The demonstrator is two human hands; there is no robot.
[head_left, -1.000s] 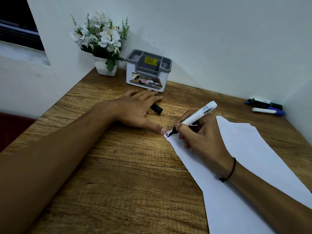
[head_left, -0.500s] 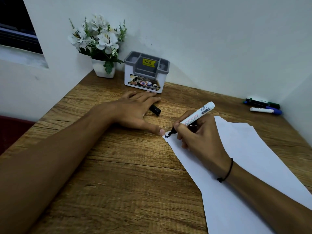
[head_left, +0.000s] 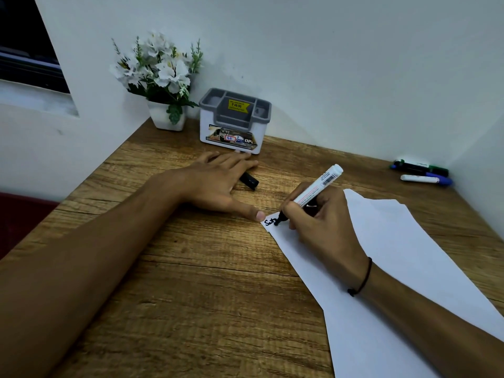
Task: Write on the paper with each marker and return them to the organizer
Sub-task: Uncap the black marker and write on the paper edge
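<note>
Our right hand grips white-barrelled black marker, tip on white paper sheet corner w/ black marks. Left hand flat, fingers spread, thumb touching paper corner, over black cap. Grey-white organizer at wall.

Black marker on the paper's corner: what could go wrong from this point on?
1. The right hand writes with the black marker at the very corner of the paper; only the left hand's thumb steadies the sheet there, so it may shift or ink may reach the desk.
2. The black cap lies loose, partly under the left hand's fingers, and could roll away.
3. The heel of the right hand may smear fresh ink.
</note>
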